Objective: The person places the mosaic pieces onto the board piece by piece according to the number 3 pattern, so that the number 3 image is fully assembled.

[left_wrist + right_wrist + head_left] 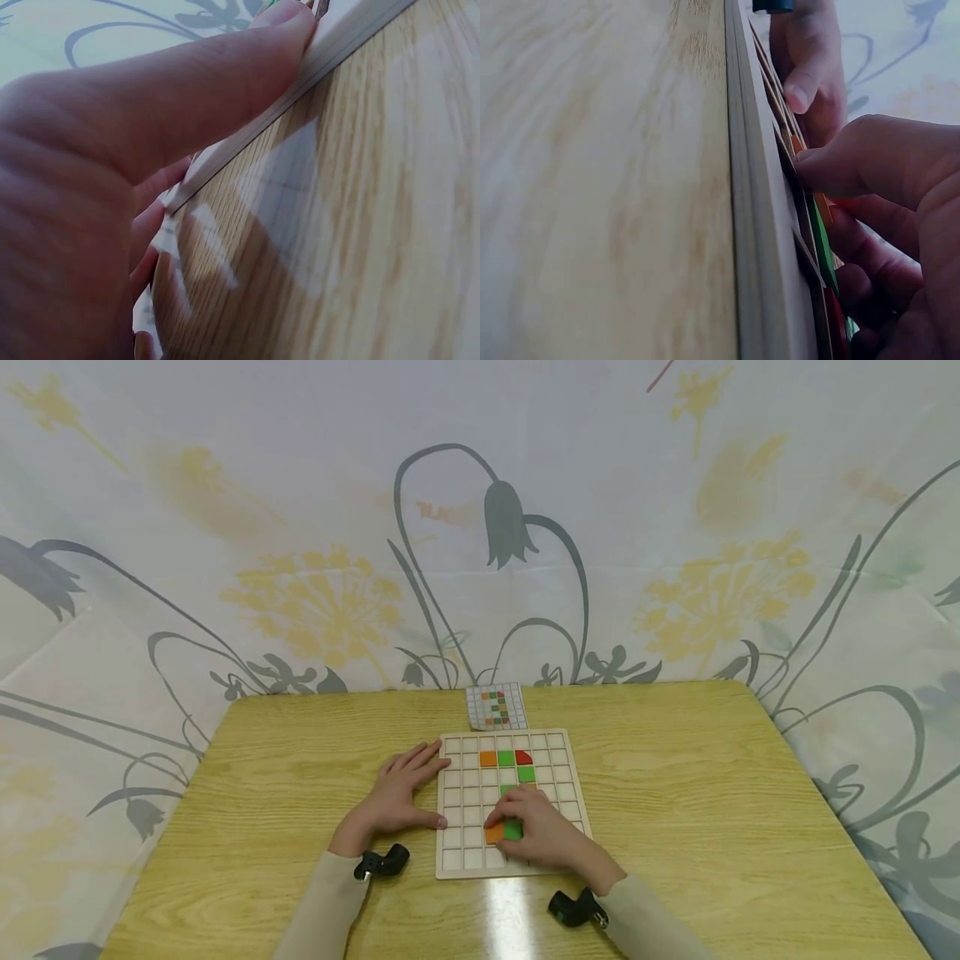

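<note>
A wooden grid board (453, 864) lies on the table with square tiles in some of its cells. My left hand (401, 793) has its fingers spread, fingertips and thumb touching the board's left edge; in the left wrist view the thumb (225, 97) lies over the rim. Over the lower middle of the grid, my right hand (543, 831) pinches an orange tile (494, 834) between thumb and index finger. Beside that tile sits a green tile (513, 829), partly covered by the hand. The right wrist view shows the thumb (840, 165) against the orange tile's edge.
Higher on the board are another orange tile (488, 759), green tiles (506, 758) and a red rounded piece (523, 757). A printed pattern card (474, 714) lies behind the board. A floral cloth (330, 510) hangs beyond the wooden table (675, 802).
</note>
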`<state>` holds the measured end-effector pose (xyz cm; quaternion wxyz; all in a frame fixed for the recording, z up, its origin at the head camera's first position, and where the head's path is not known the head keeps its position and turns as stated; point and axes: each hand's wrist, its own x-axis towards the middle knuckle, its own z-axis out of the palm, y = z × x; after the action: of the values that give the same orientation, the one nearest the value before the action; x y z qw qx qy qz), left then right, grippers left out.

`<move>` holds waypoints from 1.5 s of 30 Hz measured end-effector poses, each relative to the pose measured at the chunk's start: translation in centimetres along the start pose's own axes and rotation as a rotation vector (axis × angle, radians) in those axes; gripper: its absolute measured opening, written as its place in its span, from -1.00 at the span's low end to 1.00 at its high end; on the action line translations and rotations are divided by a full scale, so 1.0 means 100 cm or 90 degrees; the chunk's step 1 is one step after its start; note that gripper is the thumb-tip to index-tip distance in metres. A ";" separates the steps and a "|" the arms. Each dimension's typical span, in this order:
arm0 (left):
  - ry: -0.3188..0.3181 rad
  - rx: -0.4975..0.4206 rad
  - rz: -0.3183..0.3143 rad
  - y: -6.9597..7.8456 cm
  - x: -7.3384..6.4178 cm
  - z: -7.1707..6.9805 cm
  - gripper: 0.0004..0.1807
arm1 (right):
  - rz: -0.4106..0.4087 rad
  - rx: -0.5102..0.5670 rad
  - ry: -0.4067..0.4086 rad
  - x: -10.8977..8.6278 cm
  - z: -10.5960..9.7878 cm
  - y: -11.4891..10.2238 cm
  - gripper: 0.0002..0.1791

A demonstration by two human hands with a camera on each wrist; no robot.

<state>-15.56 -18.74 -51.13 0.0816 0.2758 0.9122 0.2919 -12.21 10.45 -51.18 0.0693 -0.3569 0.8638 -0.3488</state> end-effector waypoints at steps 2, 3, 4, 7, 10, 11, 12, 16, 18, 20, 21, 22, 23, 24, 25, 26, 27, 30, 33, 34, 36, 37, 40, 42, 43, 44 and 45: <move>0.000 0.001 0.000 0.000 0.000 0.000 0.03 | 0.002 -0.001 0.003 0.000 0.001 0.000 -0.79; 0.000 0.001 -0.001 -0.001 0.000 0.000 0.04 | 0.002 -0.002 0.005 0.000 0.001 0.000 -0.78; 0.001 0.000 -0.001 -0.001 0.000 0.000 0.04 | 0.003 -0.001 0.006 0.000 0.001 0.000 -0.78; 0.003 -0.001 -0.001 -0.001 0.000 0.001 0.04 | 0.005 -0.002 0.007 0.000 0.002 0.000 -0.78; 0.005 -0.002 0.000 -0.001 0.000 0.000 0.03 | 0.006 0.002 0.006 -0.001 0.002 0.001 -0.79; 0.005 -0.002 0.001 -0.001 0.000 0.000 0.03 | 0.007 0.003 0.005 -0.001 0.002 0.002 -0.79; 0.005 -0.003 0.001 0.000 -0.001 0.000 0.03 | 0.008 0.006 0.005 -0.001 0.002 0.002 -0.79; 0.003 -0.005 0.003 0.000 -0.001 0.000 0.03 | 0.009 0.025 0.005 -0.002 0.001 0.002 -0.80; 0.004 -0.004 0.003 0.000 -0.001 0.000 0.03 | 0.008 0.032 0.006 -0.002 0.000 0.002 -0.81; 0.005 -0.002 0.004 -0.001 0.000 0.000 0.03 | 0.006 0.034 0.006 -0.002 0.000 0.002 -0.80; 0.006 -0.001 0.004 -0.001 0.000 0.001 0.03 | 0.006 0.032 0.007 -0.001 0.000 0.002 -0.80; 0.006 0.001 0.004 -0.002 0.000 0.001 0.04 | 0.006 0.030 0.006 -0.001 0.000 0.003 -0.80; 0.006 0.001 0.004 -0.001 0.000 0.001 0.04 | 0.007 0.028 0.006 -0.001 0.000 0.003 -0.79; 0.006 0.002 0.004 -0.002 0.000 0.001 0.04 | 0.008 0.028 0.006 -0.001 0.000 0.003 -0.79; 0.006 0.003 0.004 -0.002 0.000 0.001 0.04 | 0.008 0.026 0.006 -0.001 0.000 0.003 -0.79; 0.005 0.002 0.004 -0.002 0.000 0.001 0.04 | 0.009 0.027 0.005 -0.001 0.000 0.003 -0.78; 0.005 0.003 0.003 -0.002 0.000 0.001 0.04 | 0.010 0.026 0.005 -0.001 0.000 0.003 -0.78; 0.006 0.002 0.004 -0.003 0.000 0.001 0.04 | 0.011 0.028 0.004 -0.002 0.000 0.003 -0.78; 0.007 0.002 0.006 -0.003 0.001 0.002 0.04 | 0.013 0.030 0.003 -0.002 0.000 0.003 -0.79; 0.007 0.002 0.007 -0.003 0.001 0.002 0.04 | 0.014 0.033 0.002 -0.002 0.000 0.003 -0.79; 0.008 0.003 0.009 -0.004 0.001 0.002 0.04 | 0.014 0.034 0.003 -0.002 0.000 0.003 -0.80; 0.009 0.004 0.011 -0.004 0.001 0.002 0.04 | 0.014 0.037 0.005 -0.002 0.000 0.003 -0.81; 0.009 0.003 0.010 -0.004 0.000 0.002 0.04 | 0.008 0.044 0.010 -0.002 -0.001 0.004 -0.83; 0.008 0.004 0.008 -0.004 0.000 0.002 0.05 | 0.003 0.045 0.013 -0.001 -0.001 0.004 -0.85; 0.008 0.005 0.008 -0.004 0.000 0.002 0.05 | 0.001 0.045 0.014 -0.001 -0.001 0.004 -0.84; 0.008 0.004 0.006 -0.004 0.000 0.002 0.05 | -0.001 0.044 0.015 -0.001 -0.001 0.004 -0.85; 0.008 0.003 0.006 -0.004 0.000 0.002 0.05 | -0.002 0.042 0.016 -0.001 0.000 0.005 -0.85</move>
<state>-15.69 -18.91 -51.53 0.0742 0.2785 0.9121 0.2916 -12.39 10.81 -51.46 0.0697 -0.3513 0.8520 -0.3819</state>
